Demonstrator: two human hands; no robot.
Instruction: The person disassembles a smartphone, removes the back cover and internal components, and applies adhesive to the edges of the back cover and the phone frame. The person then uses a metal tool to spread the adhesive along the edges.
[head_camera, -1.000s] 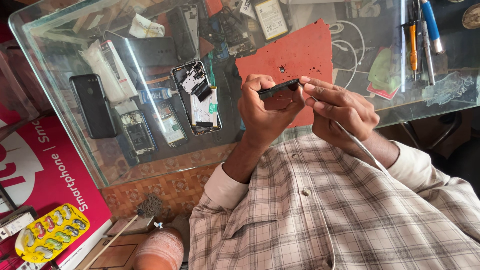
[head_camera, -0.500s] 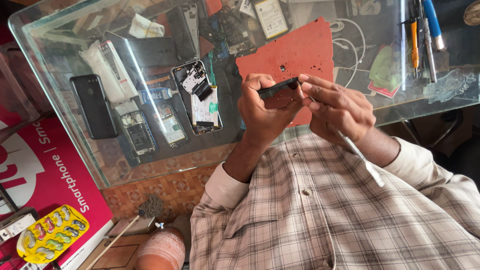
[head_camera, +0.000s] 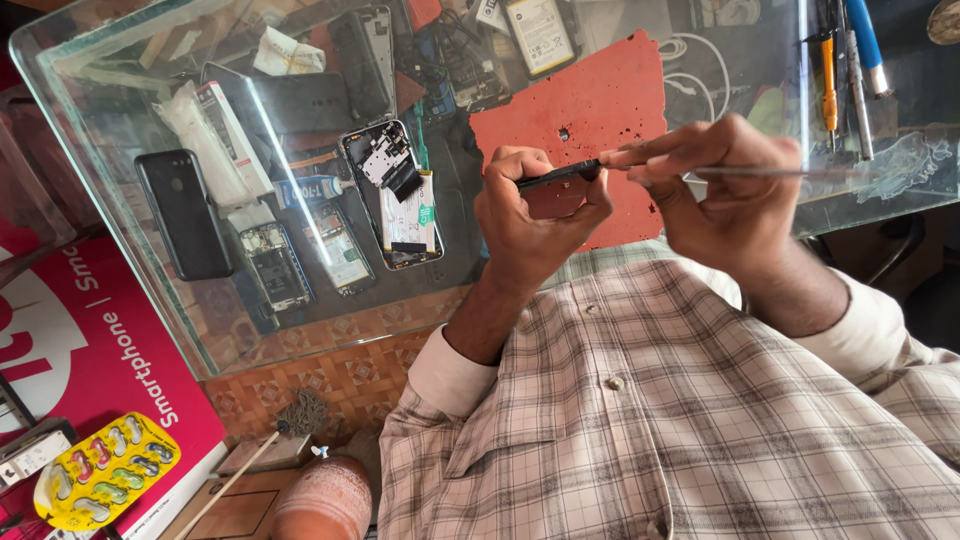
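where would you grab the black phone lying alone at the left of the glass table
Take the black phone across its two long edges near the middle, coming from above. It lies flat, back up, on the glass table, tilted a little, with bare glass on its left and the white packet close on its right, so a narrow grip fits.

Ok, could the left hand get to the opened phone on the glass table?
Probably not as is: the left hand is wrapped around a dark phone. The opened phone lies close beside it on the glass table, nothing between.
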